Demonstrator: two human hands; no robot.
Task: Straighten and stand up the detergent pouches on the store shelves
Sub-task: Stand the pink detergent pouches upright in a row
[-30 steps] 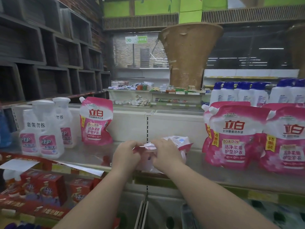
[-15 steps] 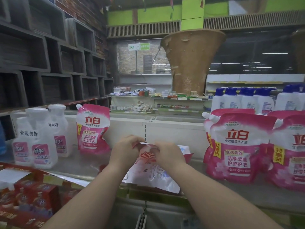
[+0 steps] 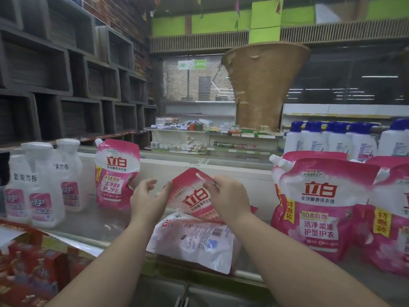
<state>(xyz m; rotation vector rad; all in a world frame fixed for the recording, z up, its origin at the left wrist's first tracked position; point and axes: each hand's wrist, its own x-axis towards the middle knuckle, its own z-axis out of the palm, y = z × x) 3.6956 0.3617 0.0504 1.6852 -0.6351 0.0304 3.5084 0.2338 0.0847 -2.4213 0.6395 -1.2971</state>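
On the store shelf (image 3: 106, 227) before us, the largest things are the upright pink detergent pouches at the right (image 3: 327, 209), a tight group standing side by side and overlapping, their spouts at the upper left corners. Behind them stands a row of white bottles with blue caps (image 3: 332, 138). At the left end of the shelf we see a cluster of white bottles wrapped in clear film (image 3: 42, 187), and just beside them a single pink pouch (image 3: 116, 173) standing upright against the low white back wall.

Between these groups, near the shelf's front edge, a fallen pouch (image 3: 194, 242) lies flat on its face, its pale back with the barcode turned up and its lower corner hanging past the edge. Above it we hold a raised pouch (image 3: 194, 196), tilted with its top leaning left and its printed front toward us; its lower part is hidden behind our right wrist, so we cannot tell whether it touches the fallen one.

Our right hand (image 3: 230, 196) pinches the top right corner of the raised pouch, fingers curled onto the film. Our left hand (image 3: 148, 200) has its fingers loosely spread, the thumb resting against the pouch's left edge without closing round it.
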